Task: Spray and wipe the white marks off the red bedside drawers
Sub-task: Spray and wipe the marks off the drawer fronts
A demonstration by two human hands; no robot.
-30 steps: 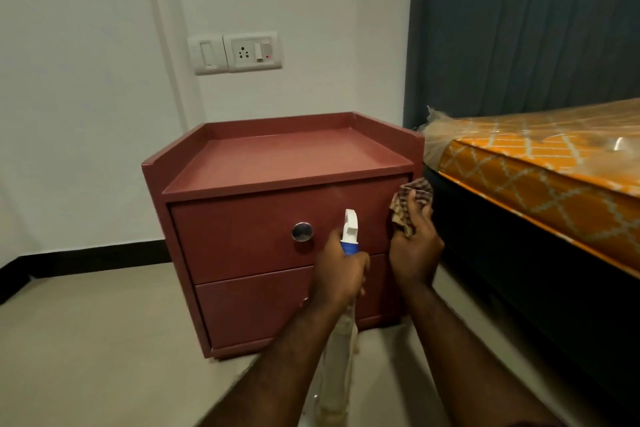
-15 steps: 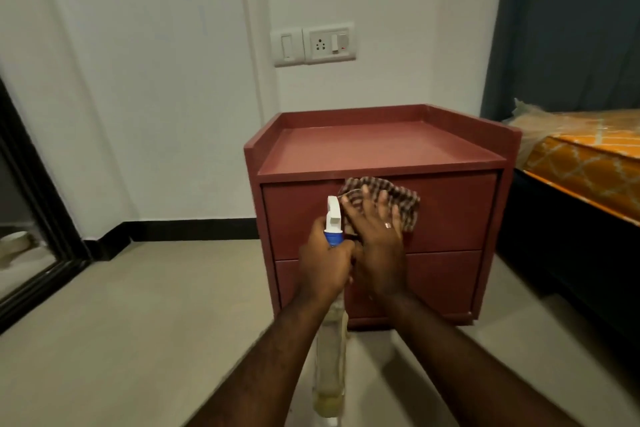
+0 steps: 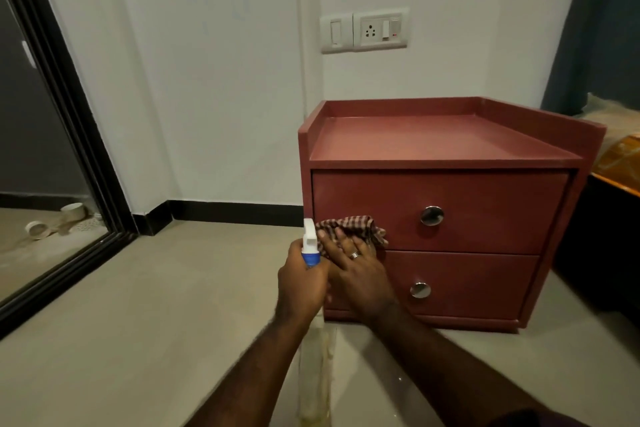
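Drawers [image 3: 485,229]: matte red unit, 2 fronts, each with 1 round metal knob [image 3: 432,215], on the floor [image 3: 138,340] against the white wall [image 3: 214,80]. Right hand [image 3: 360,265] presses a checked cloth [image 3: 353,225], fingers flat, onto the upper front's lower left corner. Left hand [image 3: 301,284] is curled round a spray bottle [image 3: 315,367] at its neck.

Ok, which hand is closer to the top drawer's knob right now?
Right. The right hand presses the checked cloth on the top drawer front, left of and below the knob. The left hand grips the spray bottle farther left.
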